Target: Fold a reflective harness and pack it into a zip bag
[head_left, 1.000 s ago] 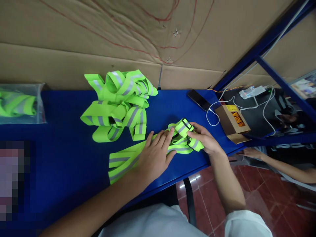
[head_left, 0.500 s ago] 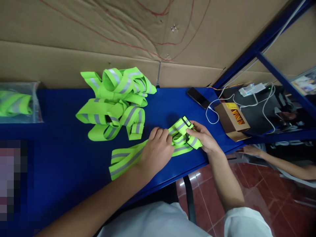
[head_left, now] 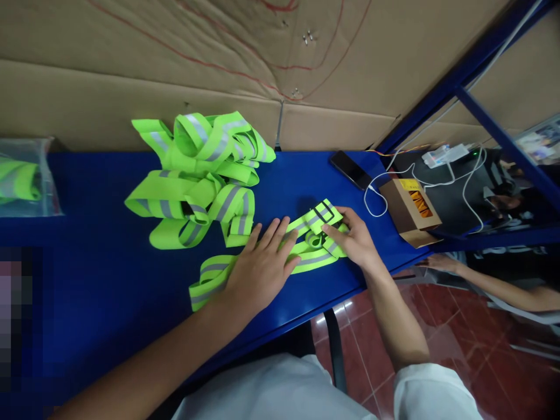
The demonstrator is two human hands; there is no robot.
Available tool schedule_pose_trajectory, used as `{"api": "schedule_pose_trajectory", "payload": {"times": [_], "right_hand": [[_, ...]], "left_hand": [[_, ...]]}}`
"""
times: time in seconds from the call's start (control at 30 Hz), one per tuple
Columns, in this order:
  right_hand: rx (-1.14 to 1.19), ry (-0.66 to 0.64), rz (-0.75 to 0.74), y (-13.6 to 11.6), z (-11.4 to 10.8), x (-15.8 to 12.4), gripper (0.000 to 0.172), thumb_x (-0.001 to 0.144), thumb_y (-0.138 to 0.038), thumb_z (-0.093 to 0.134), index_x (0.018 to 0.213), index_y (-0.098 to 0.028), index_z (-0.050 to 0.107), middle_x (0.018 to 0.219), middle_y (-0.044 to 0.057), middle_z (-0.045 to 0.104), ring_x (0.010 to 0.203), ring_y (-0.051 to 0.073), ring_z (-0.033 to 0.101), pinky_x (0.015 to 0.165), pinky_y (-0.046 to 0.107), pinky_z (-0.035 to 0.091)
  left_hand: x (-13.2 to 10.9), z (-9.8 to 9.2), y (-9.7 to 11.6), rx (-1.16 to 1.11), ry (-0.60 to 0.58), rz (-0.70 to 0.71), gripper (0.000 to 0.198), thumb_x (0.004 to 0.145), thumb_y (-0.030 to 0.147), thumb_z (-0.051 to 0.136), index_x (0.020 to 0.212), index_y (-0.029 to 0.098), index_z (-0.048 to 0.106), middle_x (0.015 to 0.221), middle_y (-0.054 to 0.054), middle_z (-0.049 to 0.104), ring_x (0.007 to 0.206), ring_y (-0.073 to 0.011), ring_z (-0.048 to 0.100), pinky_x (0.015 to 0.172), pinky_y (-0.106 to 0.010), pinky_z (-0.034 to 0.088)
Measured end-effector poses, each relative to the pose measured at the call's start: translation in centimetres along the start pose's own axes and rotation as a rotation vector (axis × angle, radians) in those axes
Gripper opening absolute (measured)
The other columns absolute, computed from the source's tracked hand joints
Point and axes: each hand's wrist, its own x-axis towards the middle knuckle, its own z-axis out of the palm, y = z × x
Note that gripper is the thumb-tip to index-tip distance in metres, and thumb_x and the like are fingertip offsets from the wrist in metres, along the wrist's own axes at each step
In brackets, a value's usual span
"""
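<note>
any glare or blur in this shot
Head view: white glare streaks the red floor; the blue table darkens toward lower left; same view, coarse pixel blocks cover part of the left edge; left hand and right hand show no strong blur.

lime-green straps (head_left: 317, 258) striped in silver-grey, blue tabletop (head_left: 100, 262), black phone (head_left: 350, 170), brown box (head_left: 399, 204), red tiles (head_left: 356, 344)

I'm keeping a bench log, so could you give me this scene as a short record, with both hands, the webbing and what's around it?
left hand: open, lying across the webbing
right hand: gripping the webbing's bunched end
webbing: yellow-green with grey stripes, on the blue table
behind left hand: loose pile of similar straps
far left: clear plastic bag, green striped material inside
beyond right hand: black phone, cardboard box
right edge: another person's hand
</note>
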Motion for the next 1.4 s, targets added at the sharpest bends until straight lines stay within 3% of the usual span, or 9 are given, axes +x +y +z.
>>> {"api": "schedule_pose_trajectory", "payload": {"times": [0.27,0.5,0.6,0.7,0.8,0.9,1.07,1.2,1.4], "right_hand": [[-0.751,0.265,-0.297,-1.7,2.9,-1.9,0.039,0.101,-0.031,0.054,0.139,-0.021,0.055,0.130,0.015,0.066,0.113,0.034,0.062,0.082,0.044,0.051],[-1.075,0.143,-0.534,-1.3,5.9,-3.7,0.040,0.106,-0.025,0.043,0.144,-0.025,0.056,0.142,0.013,0.062,0.097,0.030,0.058,0.082,0.046,0.045],[-1.037,0.046,-0.553,-2.3,5.7,-4.1,0.041,0.106,-0.034,0.046,0.145,-0.023,0.056,0.144,0.013,0.061,0.103,0.031,0.057,0.083,0.047,0.045],[-0.803,-0.039,-0.510,-3.3,4.8,-3.4,0.038,0.109,-0.038,0.041,0.138,-0.023,0.060,0.137,0.012,0.063,0.116,0.030,0.058,0.092,0.045,0.047],[-0.555,-0.007,-0.426,-3.0,4.4,-1.9,0.032,0.107,-0.044,0.046,0.121,-0.023,0.064,0.124,0.012,0.065,0.116,0.027,0.060,0.098,0.044,0.048],[-0.467,0.081,-0.307,-1.8,4.8,-0.7,0.049,0.096,-0.059,0.058,0.124,-0.019,0.058,0.128,0.016,0.061,0.118,0.031,0.058,0.103,0.051,0.046],[-0.396,-0.012,-0.158,-1.5,5.2,-0.5,0.080,0.091,-0.062,0.065,0.152,-0.017,0.040,0.142,0.020,0.058,0.130,0.036,0.056,0.109,0.054,0.043],[-0.295,-0.126,-0.095,-2.3,4.8,0.1,0.070,0.086,-0.059,0.073,0.141,-0.020,0.055,0.132,0.014,0.068,0.118,0.031,0.065,0.101,0.046,0.051],[-0.469,0.008,-0.277,-3.2,4.4,0.2,0.060,0.089,-0.050,0.074,0.139,-0.022,0.056,0.131,0.014,0.067,0.117,0.033,0.065,0.098,0.047,0.053]], "left_hand": [[0.2,0.5,0.5,0.027,0.025,-0.016,0.051,0.109,0.031,0.033,0.154,0.012,0.046,0.166,-0.015,0.036,0.154,-0.0315,0.037,0.126,-0.058,0.029],[-0.1,-0.3,1.1,0.064,0.059,-0.059,0.048,0.106,0.030,0.039,0.143,0.005,0.057,0.157,-0.025,0.048,0.147,-0.0392,0.046,0.121,-0.058,0.038],[-0.9,-0.6,1.1,0.092,0.062,-0.074,0.049,0.105,0.030,0.042,0.141,0.001,0.057,0.153,-0.029,0.051,0.143,-0.0421,0.051,0.119,-0.057,0.040],[-1.6,-0.6,0.9,0.061,0.065,-0.065,0.051,0.106,0.030,0.041,0.146,0.002,0.055,0.156,-0.026,0.049,0.144,-0.0391,0.049,0.121,-0.054,0.040],[-1.9,-0.3,0.6,0.034,0.088,-0.065,0.051,0.106,0.031,0.040,0.148,0.003,0.054,0.158,-0.023,0.046,0.147,-0.0369,0.047,0.123,-0.052,0.038],[-2.0,0.0,0.5,0.036,0.107,-0.065,0.052,0.106,0.032,0.040,0.147,0.003,0.054,0.158,-0.023,0.046,0.147,-0.0368,0.047,0.123,-0.052,0.038],[-2.0,0.1,0.5,0.046,0.130,-0.048,0.052,0.107,0.031,0.038,0.146,0.002,0.055,0.156,-0.025,0.048,0.146,-0.0357,0.048,0.123,-0.050,0.038],[-2.1,-0.1,0.4,0.028,0.135,-0.051,0.052,0.107,0.031,0.037,0.146,0.002,0.055,0.155,-0.025,0.049,0.147,-0.0352,0.048,0.124,-0.051,0.037],[-2.1,0.1,0.6,0.019,0.116,-0.082,0.053,0.108,0.031,0.035,0.149,0.002,0.051,0.157,-0.023,0.046,0.149,-0.0337,0.045,0.125,-0.052,0.036]]}}
